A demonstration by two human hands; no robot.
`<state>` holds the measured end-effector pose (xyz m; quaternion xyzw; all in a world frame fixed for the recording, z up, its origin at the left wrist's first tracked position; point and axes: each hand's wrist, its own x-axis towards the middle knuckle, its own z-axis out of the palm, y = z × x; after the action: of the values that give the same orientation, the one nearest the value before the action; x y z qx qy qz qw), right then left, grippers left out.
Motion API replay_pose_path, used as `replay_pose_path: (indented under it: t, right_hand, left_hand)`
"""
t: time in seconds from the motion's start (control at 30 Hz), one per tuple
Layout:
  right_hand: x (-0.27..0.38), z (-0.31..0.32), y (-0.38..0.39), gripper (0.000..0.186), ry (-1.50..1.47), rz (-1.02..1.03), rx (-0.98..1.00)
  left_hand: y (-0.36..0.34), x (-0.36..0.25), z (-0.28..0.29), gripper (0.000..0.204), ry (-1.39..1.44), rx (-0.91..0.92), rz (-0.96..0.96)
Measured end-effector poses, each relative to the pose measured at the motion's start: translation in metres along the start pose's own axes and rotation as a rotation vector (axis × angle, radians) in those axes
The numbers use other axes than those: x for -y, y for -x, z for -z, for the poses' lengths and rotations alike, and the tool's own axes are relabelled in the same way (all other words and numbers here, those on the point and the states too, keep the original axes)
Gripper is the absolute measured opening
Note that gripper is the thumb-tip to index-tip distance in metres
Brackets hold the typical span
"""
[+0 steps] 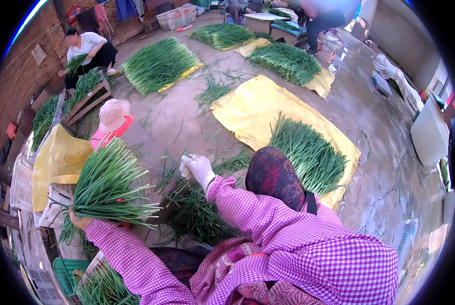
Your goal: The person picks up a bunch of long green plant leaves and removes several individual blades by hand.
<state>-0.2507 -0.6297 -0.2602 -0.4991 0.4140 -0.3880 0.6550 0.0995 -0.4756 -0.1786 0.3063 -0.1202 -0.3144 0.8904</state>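
Bare concrete floor (171, 122) lies open ahead of the white-gloved right hand (198, 168); only stray green stalks (214, 91) litter it. Right of it: a yellow sheet (247, 109) carrying a leaf heap (309, 152). Left hand (79, 220) is hemmed by its held bunch (108, 185), a wooden crate (87, 104) and a pink hat (113, 115) beyond.

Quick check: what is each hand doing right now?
Left hand: closed around a bundle of green chives.
Right hand: white-gloved, reaching over loose chives; grip cannot be told.
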Motion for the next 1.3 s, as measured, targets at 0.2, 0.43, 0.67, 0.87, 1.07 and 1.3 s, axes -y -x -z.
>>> replay_pose_path:
  t: [0.2, 0.43, 0.67, 0.87, 1.07, 1.3]
  right_hand:
    - [0.039, -0.039, 0.017, 0.022, 0.010, 0.417, 0.111]
    - [0.037, -0.060, 0.014, 0.042, 0.916, 0.491, 0.222]
    - [0.029, -0.072, 0.014, 0.036, 1.037, 0.687, 0.063]
    - [-0.006, -0.084, -0.009, 0.022, -0.204, 0.183, 0.460]
    - [0.019, -0.086, 0.009, 0.017, -0.732, -0.317, 0.413]
    - [0.044, -0.063, 0.043, 0.027, -0.673, -0.117, 0.668]
  left_hand:
    - [-0.022, -0.003, 0.008, 0.032, 0.047, -0.081, -0.023]
    - [-0.005, 0.009, -0.018, 0.035, 0.169, -0.153, 0.002]
    - [0.024, 0.021, -0.059, 0.027, 0.089, -0.289, -0.012]
    - [-0.010, 0.025, -0.022, 0.046, -0.016, -0.037, 0.166]
    - [-0.022, 0.009, 0.001, 0.028, -0.083, 0.210, 0.215]
    - [-0.016, -0.001, -0.007, 0.030, -0.128, 0.164, 0.291]
